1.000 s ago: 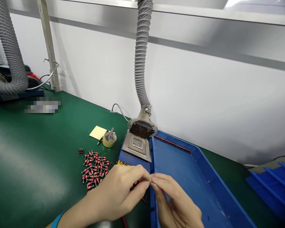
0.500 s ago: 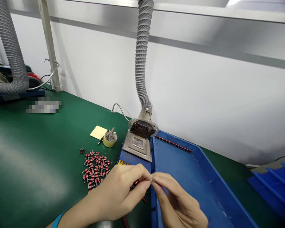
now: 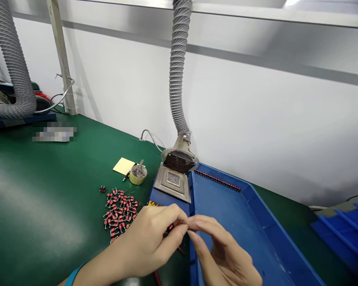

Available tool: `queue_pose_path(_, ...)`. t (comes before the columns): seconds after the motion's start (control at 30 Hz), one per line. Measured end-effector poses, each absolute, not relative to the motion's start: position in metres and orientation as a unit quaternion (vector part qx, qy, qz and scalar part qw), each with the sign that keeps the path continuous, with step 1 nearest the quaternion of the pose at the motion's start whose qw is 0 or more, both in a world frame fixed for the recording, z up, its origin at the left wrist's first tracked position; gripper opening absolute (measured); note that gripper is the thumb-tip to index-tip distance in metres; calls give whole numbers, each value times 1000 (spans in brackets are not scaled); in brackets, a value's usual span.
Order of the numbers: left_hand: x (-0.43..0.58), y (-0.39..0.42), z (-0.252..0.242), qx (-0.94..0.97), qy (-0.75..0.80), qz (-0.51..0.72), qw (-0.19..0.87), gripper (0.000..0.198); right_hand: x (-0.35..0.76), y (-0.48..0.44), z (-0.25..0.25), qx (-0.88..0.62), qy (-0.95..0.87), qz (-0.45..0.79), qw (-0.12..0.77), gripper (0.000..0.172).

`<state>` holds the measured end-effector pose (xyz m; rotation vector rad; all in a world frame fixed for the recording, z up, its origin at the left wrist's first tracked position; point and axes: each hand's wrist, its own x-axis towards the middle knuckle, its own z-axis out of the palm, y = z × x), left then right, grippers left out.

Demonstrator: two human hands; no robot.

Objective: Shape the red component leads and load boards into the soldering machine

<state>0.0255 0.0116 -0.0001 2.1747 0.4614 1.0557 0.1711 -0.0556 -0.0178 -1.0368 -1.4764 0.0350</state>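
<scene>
My left hand point(image 3: 150, 242) and my right hand point(image 3: 223, 254) meet fingertip to fingertip at the near left rim of a blue tray point(image 3: 256, 238). Both pinch a small red-and-black wired component point(image 3: 170, 228), of which only a sliver shows between the fingers. A heap of several like red components point(image 3: 119, 212) lies on the green mat just left of my left hand. A row of the same parts point(image 3: 216, 180) lines the tray's far edge.
A blue solder pot with a metal top point(image 3: 172, 182) stands behind my hands under a grey fume hose point(image 3: 177, 79). A small tin point(image 3: 138, 174) and a yellow note point(image 3: 123, 165) sit to its left. More blue trays point(image 3: 346, 230) lie at right.
My hands have stayed in place; the right hand's fingers have shifted slightly and lowered a little while working on the pinched component.
</scene>
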Motion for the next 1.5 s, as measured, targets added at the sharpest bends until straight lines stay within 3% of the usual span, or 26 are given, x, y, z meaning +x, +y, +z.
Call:
queue_pose_path(0.07, 27, 12, -2, 839, 173, 408, 317, 17, 167, -55, -20, -449, -654, -69, 605, 34)
queue_pose_path(0.13, 31, 13, -6, 859, 159, 429, 231, 20, 164, -55, -21, -496, -624, -73, 599, 21)
queue_pose_path(0.17, 33, 14, -9, 868, 147, 441, 175, 24, 163, -55, -21, -524, -605, -21, 599, 14)
queue_pose_path(0.23, 37, 14, -12, 876, 126, 459, 75, 30, 164, -55, -20, -537, -560, 174, 607, 29)
queue_pose_path(0.3, 38, 14, -12, 871, 120, 475, 47, 32, 166, -55, -18, -476, -506, 348, 629, 41)
queue_pose_path(0.33, 37, 13, -11, 865, 124, 481, 64, 31, 168, -55, -17, -439, -490, 379, 650, 44)
queue_pose_path(0.4, 34, 11, -8, 853, 143, 482, 142, 25, 171, -54, -16, -419, -500, 317, 688, 38)
queue_pose_path(0.47, 30, 10, -4, 841, 163, 457, 239, 19, 173, -53, -17, -439, -555, 186, 682, 16)
queue_pose_path(0.5, 28, 9, -3, 836, 168, 442, 278, 17, 173, -53, -17, -447, -583, 127, 667, 13)
queue_pose_path(0.53, 27, 9, -3, 833, 170, 430, 304, 17, 172, -53, -18, -449, -607, 73, 652, 25)
queue_pose_path(0.6, 28, 10, -4, 838, 170, 423, 299, 18, 168, -53, -19, -443, -634, -14, 634, 36)
queue_pose_path(0.67, 31, 12, -6, 857, 156, 441, 216, 23, 164, -54, -20, -477, -610, -23, 632, 24)
queue_pose_path(0.7, 33, 12, -8, 865, 146, 452, 160, 26, 162, -54, -20, -501, -584, 29, 638, 16)
queue_pose_path(0.77, 36, 13, -10, 872, 128, 467, 66, 31, 160, -56, -20, -515, -511, 230, 648, 29)
queue_pose_path(0.87, 37, 13, -9, 866, 124, 479, 77, 30, 163, -56, -19, -434, -437, 445, 650, 42)
queue_pose_path(0.93, 34, 11, -6, 854, 137, 471, 171, 25, 168, -55, -19, -414, -471, 395, 671, 38)
queue_pose_path(1.03, 28, 8, -1, 832, 170, 427, 312, 19, 173, -55, -19, -452, -554, 215, 665, 9)
queue_pose_path(1.1, 26, 7, 0, 826, 182, 406, 347, 18, 174, -55, -20, -463, -587, 141, 650, 19)
queue_pose_path(1.2, 28, 8, -4, 844, 187, 414, 284, 19, 171, -55, -22, -450, -623, 50, 637, 28)
queue_pose_path(1.27, 33, 9, -8, 862, 173, 442, 175, 22, 168, -54, -24, -484, -605, 42, 631, 15)
queue_pose_path(1.3, 35, 9, -9, 867, 164, 455, 118, 25, 166, -53, -25, -504, -578, 83, 637, 15)
queue_pose_path(1.4, 39, 8, -12, 864, 153, 480, 18, 30, 163, -50, -25, -464, -482, 330, 666, 38)
queue_pose_path(1.47, 38, 7, -10, 859, 151, 485, 56, 29, 165, -49, -23, -393, -453, 426, 677, 42)
queue_pose_path(1.5, 37, 6, -9, 856, 154, 484, 99, 27, 167, -49, -21, -382, -462, 418, 683, 42)
